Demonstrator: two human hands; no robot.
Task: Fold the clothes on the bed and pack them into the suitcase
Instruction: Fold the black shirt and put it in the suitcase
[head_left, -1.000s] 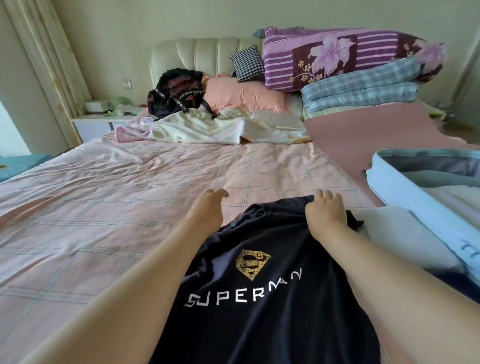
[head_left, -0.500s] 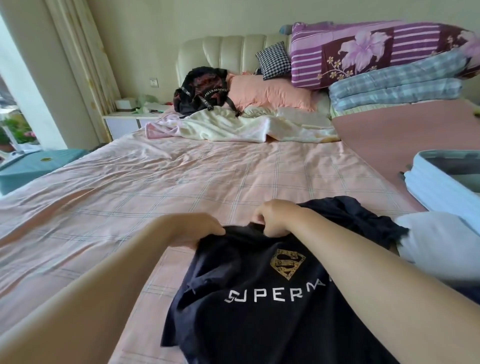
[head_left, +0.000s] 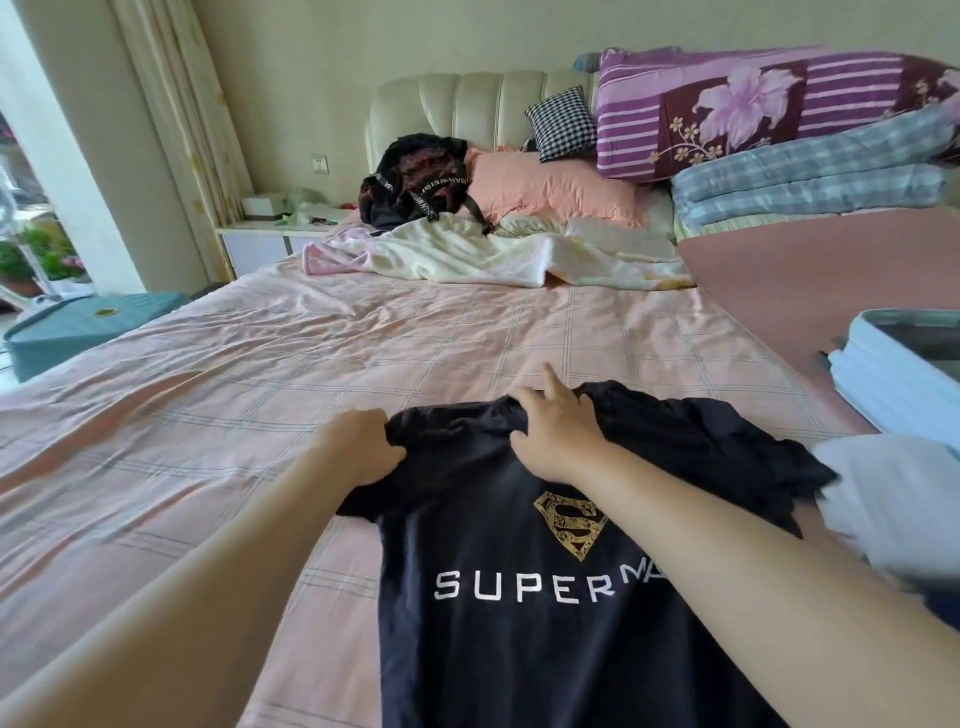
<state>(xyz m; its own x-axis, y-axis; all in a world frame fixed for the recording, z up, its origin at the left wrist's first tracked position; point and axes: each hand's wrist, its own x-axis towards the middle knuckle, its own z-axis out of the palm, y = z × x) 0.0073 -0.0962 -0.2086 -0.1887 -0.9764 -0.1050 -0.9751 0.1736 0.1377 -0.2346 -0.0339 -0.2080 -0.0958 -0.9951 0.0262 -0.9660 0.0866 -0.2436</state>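
A dark navy T-shirt (head_left: 498, 639) with a gold emblem and white "SUPERMAN" lettering lies front-up on the pink checked bed sheet (head_left: 291, 395). My left hand (head_left: 358, 447) grips the shirt's left shoulder, fingers curled into the cloth. My right hand (head_left: 558, 431) pinches the collar area at the top, one finger sticking up. The shirt's right sleeve is bunched up to the right. A light blue suitcase (head_left: 883, 369) lies open at the right edge, only partly in view. A white garment (head_left: 893, 499) lies between the shirt and the suitcase.
Crumpled pale bedding (head_left: 509, 254), a black backpack (head_left: 415, 179), a pink pillow (head_left: 556, 187) and stacked folded quilts (head_left: 810, 135) fill the head of the bed. A nightstand (head_left: 270, 236) and a teal box (head_left: 83, 327) stand to the left.
Both hands have gone from reaching over the shirt's top edge to taking hold of it and spreading it flatter. The view has swung left, so less of the suitcase shows.
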